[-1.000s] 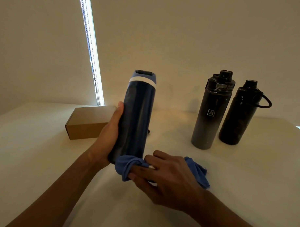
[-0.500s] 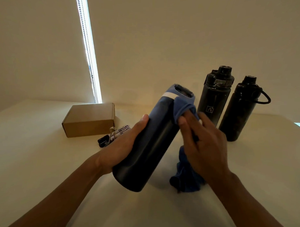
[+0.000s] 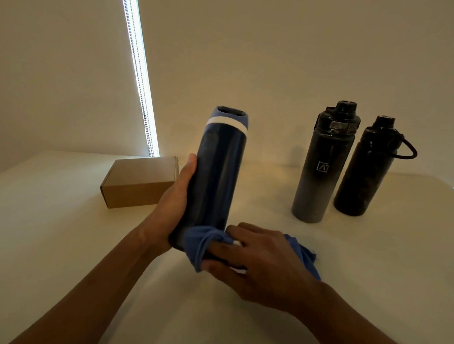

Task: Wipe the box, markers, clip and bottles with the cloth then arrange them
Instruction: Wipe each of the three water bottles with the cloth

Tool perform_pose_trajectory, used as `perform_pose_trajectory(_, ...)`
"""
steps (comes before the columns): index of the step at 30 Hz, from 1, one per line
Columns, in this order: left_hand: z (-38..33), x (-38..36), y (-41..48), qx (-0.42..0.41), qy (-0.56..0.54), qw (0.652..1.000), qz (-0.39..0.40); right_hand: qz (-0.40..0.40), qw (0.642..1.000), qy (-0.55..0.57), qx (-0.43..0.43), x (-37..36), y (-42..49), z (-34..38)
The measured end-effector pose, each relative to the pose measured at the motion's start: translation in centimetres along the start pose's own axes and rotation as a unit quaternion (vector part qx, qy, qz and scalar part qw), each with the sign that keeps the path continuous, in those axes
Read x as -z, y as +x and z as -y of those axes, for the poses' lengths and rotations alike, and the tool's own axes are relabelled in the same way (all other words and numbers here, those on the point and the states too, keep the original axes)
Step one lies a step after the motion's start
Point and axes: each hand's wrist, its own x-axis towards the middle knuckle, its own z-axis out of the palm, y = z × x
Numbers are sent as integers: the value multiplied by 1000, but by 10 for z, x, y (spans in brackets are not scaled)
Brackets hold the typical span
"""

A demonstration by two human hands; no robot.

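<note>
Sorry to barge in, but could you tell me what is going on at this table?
A person is cleaning a set of items. The left hand grips a tall navy bottle, held nearly upright, while the right hand presses a blue cloth against its base. Two black bottles stand upright to the right, and a cardboard box lies behind the left hand. The markers and clip are not visible now.

The held water bottle (image 3: 215,176) is dark navy with a lighter blue cap and a white band beneath it. The cloth (image 3: 200,244) is mid blue. The cardboard box (image 3: 140,183) is plain tan. One flask (image 3: 321,170) fades from black to grey with a small white square logo; the other flask (image 3: 362,171) is black. The table (image 3: 51,230) is cream.
</note>
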Motion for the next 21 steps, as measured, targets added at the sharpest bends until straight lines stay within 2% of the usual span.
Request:
perform_pose_trajectory(4,1,-4,2,10,-26,999,-35,-34,998,-44,42,-15,-1,-11)
perform_pose_trajectory(6,1,-6,1,14,-35,999,-35,-40,998,-52,19,-22,-4,-16)
perform_pose_trajectory(9,0,-1,-2,17,-75,997,7,-33,999,14,-34,-14,-7,-15)
perform_pose_trajectory(10,1,1,1,27,-104,994,36,-11,992,90,-85,-7,-5,-12)
perform_pose_trajectory(11,-2,3,1,37,-144,987,60,34,971,179,-157,-1,-4,-9)
perform_pose_trajectory(13,-4,10,2,50,-218,967,121,140,886,343,-278,-1,-3,-13)
perform_pose_trajectory(14,-2,11,4,47,-243,957,149,118,870,386,-284,-4,-4,-17)
perform_pose_trajectory(17,6,3,14,53,-257,939,223,75,849,435,-291,-8,-7,-12)
perform_pose_trajectory(18,23,5,12,44,-241,939,240,62,864,414,-281,-9,-10,-11)
perform_pose_trajectory(19,33,11,17,23,-264,919,291,63,896,366,-245,-9,-10,-10)
perform_pose_trajectory(21,39,19,35,32,-318,887,334,32,968,222,-117,-10,-6,-10)
